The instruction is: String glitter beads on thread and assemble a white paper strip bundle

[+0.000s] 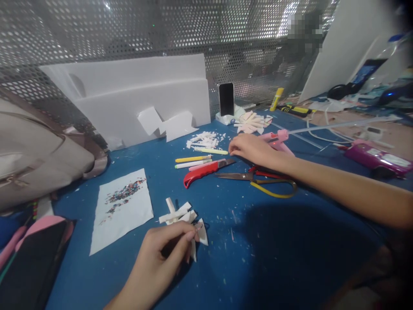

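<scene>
Head camera, the only view I have: my left hand (pixel 161 254) is low on the blue table (pixel 274 241), thumb and forefinger pinched onto a pointed tab at the edge of a small white foam piece (pixel 178 214), which lies on the table just ahead of the knuckles. The right hand (pixel 250 148) is stretched far forward, palm down with its fingers curled. Their tips are at the end of a pale yellow pen (pixel 211 151), and a pink glue gun (pixel 278 137) is right behind the wrist. I cannot tell whether those fingers grip anything. A red knife (pixel 204 168) and scissors (pixel 258 178) lie just beside that hand, and a paper sheet with glitter (pixel 121 211) lies left of the foam piece.

I judge this a fetching step, with one hand steadying the piece and the other among the tools. Any next move calls for the pinch to stay firm, since the tab looks thin and easily bent.
</scene>
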The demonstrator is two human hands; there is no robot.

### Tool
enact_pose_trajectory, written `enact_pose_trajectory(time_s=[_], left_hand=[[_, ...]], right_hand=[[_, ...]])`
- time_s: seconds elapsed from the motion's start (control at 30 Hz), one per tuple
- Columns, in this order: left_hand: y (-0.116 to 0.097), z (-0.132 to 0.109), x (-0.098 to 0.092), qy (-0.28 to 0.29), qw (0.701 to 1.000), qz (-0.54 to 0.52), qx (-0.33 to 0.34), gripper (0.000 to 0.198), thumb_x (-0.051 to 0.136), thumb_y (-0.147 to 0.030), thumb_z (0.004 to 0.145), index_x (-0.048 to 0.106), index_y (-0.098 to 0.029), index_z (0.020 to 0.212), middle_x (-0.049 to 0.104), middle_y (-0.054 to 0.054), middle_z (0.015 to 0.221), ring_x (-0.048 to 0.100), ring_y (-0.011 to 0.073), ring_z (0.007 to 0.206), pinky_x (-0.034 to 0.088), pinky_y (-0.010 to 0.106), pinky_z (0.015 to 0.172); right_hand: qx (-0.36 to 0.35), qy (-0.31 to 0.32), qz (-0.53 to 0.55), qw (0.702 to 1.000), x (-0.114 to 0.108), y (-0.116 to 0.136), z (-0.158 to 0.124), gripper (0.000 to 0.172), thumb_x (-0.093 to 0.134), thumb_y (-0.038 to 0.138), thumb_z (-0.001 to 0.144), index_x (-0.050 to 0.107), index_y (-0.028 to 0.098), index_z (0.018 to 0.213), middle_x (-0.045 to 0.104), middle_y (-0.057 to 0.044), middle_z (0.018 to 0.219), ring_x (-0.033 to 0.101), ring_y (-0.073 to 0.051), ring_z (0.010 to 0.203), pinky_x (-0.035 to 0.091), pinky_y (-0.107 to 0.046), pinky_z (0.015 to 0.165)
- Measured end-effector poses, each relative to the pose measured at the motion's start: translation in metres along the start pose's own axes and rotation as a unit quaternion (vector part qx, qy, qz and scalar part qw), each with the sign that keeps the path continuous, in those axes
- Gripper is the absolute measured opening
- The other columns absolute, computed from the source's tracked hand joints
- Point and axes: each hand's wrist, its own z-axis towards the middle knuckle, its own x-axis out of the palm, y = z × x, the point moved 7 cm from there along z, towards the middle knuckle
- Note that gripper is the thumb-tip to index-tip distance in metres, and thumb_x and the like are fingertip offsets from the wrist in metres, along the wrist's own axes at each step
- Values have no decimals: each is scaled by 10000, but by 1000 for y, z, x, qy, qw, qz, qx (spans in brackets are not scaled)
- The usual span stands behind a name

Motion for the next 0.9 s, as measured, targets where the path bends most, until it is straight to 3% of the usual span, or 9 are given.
enact_pose_trajectory(time_s=[0.43,0.57,0.7,0.77,0.9], left_hand=[[-7,2,0,-2,1000,4,19,344,451,-351,984,643,-171,763,546,-32,546,470,74,436,346,163,424],[-5,2,0,-4,1000,1,16,338,460,-357,981,649,-172,771,537,-37,546,458,72,433,348,167,430],[-8,1,-1,-6,1000,3,22,337,455,-346,983,648,-170,770,541,-35,554,451,68,436,341,167,432],[-9,1,0,-3,1000,3,25,339,456,-336,984,639,-170,752,552,-33,557,456,65,436,343,165,435],[-9,0,1,0,999,5,33,329,458,-323,989,648,-173,766,554,-37,557,469,62,442,351,163,448]], right_hand=[[14,16,-13,1000,9,6,3,194,488,82,850,637,164,756,667,-114,823,597,-235,817,413,-388,741],[4,7,-19,1000,-6,18,-7,188,442,109,884,592,160,782,628,-117,825,562,-234,811,387,-375,729],[-19,6,4,1000,-41,41,-38,176,438,240,944,584,182,864,632,-79,878,554,-199,783,392,-343,719],[-49,34,52,997,-51,58,-64,252,424,319,975,608,200,849,643,-59,870,568,-179,779,406,-319,714],[-16,-12,93,995,-61,73,-135,507,391,535,986,630,203,686,593,-39,661,525,-146,628,394,-297,619]])
